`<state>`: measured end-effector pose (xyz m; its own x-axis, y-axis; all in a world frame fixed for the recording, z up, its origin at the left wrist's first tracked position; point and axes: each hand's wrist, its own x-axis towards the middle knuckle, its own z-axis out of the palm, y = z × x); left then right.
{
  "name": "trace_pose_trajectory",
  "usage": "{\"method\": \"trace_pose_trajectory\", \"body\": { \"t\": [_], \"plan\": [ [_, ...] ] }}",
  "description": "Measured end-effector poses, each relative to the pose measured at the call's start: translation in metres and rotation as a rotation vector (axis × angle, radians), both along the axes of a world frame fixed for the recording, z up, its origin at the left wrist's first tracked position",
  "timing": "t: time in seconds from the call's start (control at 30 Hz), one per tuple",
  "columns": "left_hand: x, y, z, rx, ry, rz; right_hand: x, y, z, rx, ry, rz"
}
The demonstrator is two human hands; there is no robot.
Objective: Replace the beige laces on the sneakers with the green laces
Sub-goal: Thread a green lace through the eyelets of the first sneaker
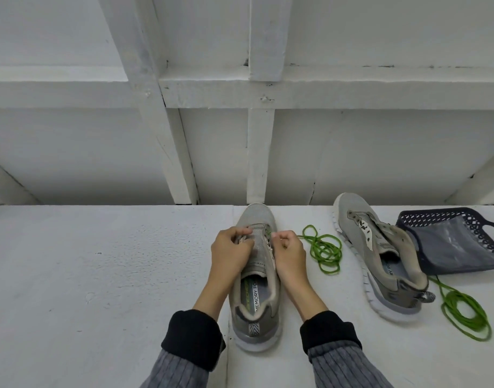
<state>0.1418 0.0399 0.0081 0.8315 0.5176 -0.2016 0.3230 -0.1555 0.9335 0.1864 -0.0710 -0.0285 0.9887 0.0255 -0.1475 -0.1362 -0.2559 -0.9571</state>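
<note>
1. Step in hand, imo: threading the first green lace [322, 252] into the near sneaker [255, 275], down at the toe-end eyelets. No beige laces visible anywhere in frame, so the removal part looks done on both shoes.
2. Right hand [289, 252]: fingers curled, thumb and forefinger pinching the lace end right at the right-side eyelets. The rest of that lace lies in a loose coil on the white table [100, 275] just beside the shoe.
3. Left hand [230, 254]: fingers curled round the left eyelet flap near the tongue, holding the upper steady (can't tell exactly how the fingertips sit under the flap).
4. Next move prob calls for getting the tip through the hole, then pulling slack out of the coil w/o it knotting, and evening up both ends before crossing over.
5. Second sneaker [380, 253] lies tipped on its side to the right, eyelets bare, leaning against the basket [450, 242].
6. Second green lace [464, 312] is bunched on the table near that shoe's heel, one strand running up toward the basket.
7. Basket: dark blue plastic, lattice walls, tipped over w/ its mouth facing this way. Inside shows only a greyish sheen, maybe a plastic liner, can't tell if anything else is in it.
</note>
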Motion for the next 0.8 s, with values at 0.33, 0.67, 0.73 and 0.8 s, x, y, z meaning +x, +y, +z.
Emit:
{"method": "trace_pose_trajectory", "body": {
  "t": [0.33, 0.67, 0.73, 0.8],
  "plan": [
    [0.0, 0.001, -0.016, -0.054, 0.016, -0.021, -0.006, -0.015, -0.001, -0.058, -0.064, 0.115],
    [0.029, 0.022, -0.036, 0.188, -0.132, -0.18, 0.022, -0.029, -0.002, -0.578, -0.576, 0.32],
    [0.031, 0.021, -0.04, 0.21, -0.15, -0.186, 0.019, -0.031, -0.003, -0.639, -0.695, 0.344],
    [0.03, 0.02, -0.046, 0.224, -0.164, -0.178, 0.018, -0.033, -0.006, -0.68, -0.748, 0.366]
  ]
}}
